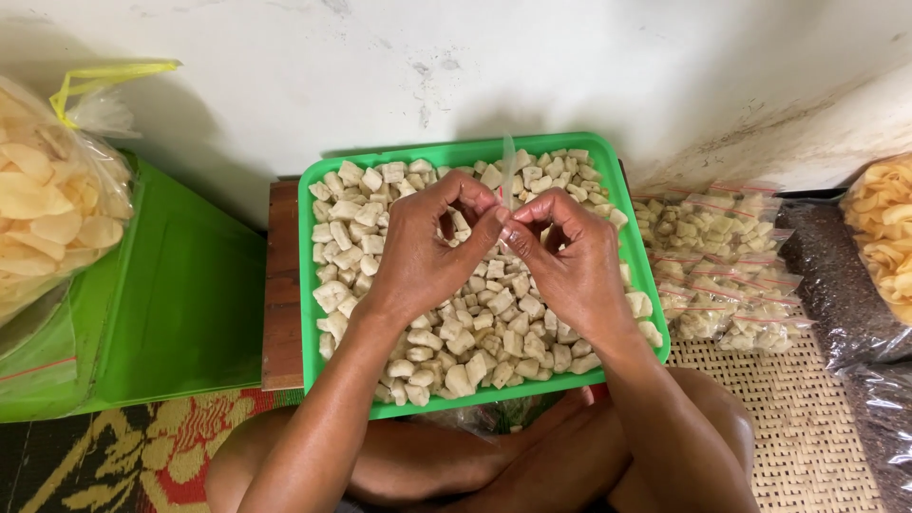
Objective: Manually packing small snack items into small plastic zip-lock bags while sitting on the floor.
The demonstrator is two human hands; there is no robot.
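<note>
Far side taken up by a pale, scuffed wall (570,66). At left, a green plastic lid (171,304), partly covered by a big clear bag of pale crackers (43,199) that runs off the left edge. At centre, a green tray (309,313) heaped with small beige cubes (475,332), resting on a low wooden stand (282,285), mostly hidden beneath it. On the right, a woven mat (798,418) with a pile of small sealed packets (727,266) of the same cubes; beyond, dark bags (841,285) and another bag of yellowish crackers (883,228), both cut off by the right edge. Near edge filled by bare crossed legs, cropped at the bottom.

Above the tray's middle, left hand (423,252) and right hand (570,261) meeting fingertip to fingertip, each grip pinched closed on a thin clear plastic sleeve (508,161) standing up between them. Sleeve nearly see-through, lower end hidden behind the fingers; contents impossible to make out.
</note>
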